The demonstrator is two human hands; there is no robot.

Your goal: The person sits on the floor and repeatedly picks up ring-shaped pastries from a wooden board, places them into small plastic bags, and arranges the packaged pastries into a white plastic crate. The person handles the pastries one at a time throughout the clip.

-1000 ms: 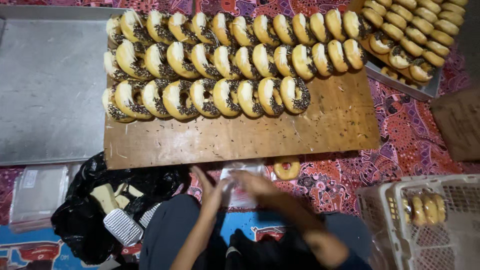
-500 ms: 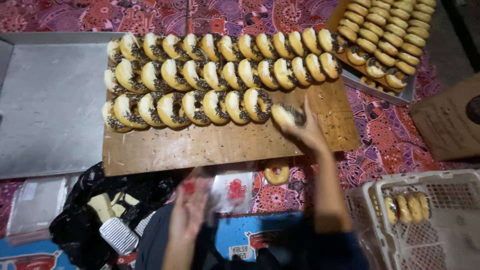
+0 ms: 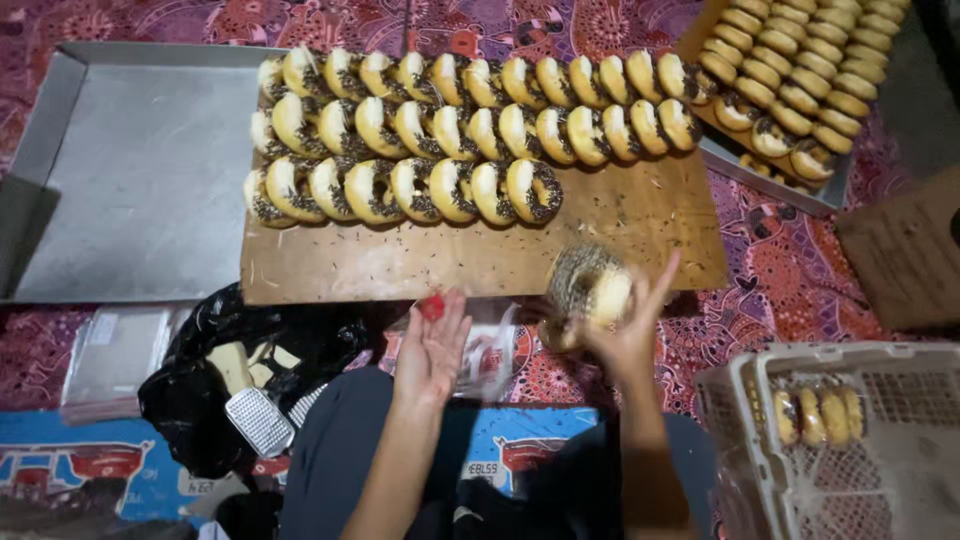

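Plainly, the right hand (image 3: 625,335) has its fingers (image 3: 662,280) spread wide and only loosely cupped around a sprinkle-covered doughnut (image 3: 590,288), which rests against the palm side of those fingers just short of the wooden board (image 3: 480,258); with so slack a hold it could slip off and drop to the patterned cloth (image 3: 780,270), shedding sprinkles. The left hand (image 3: 432,345) is flat and open, holding nothing firmly, its fingertips touching a clear plastic bag (image 3: 490,350) beside a small red piece (image 3: 432,306), well apart from the doughnut.
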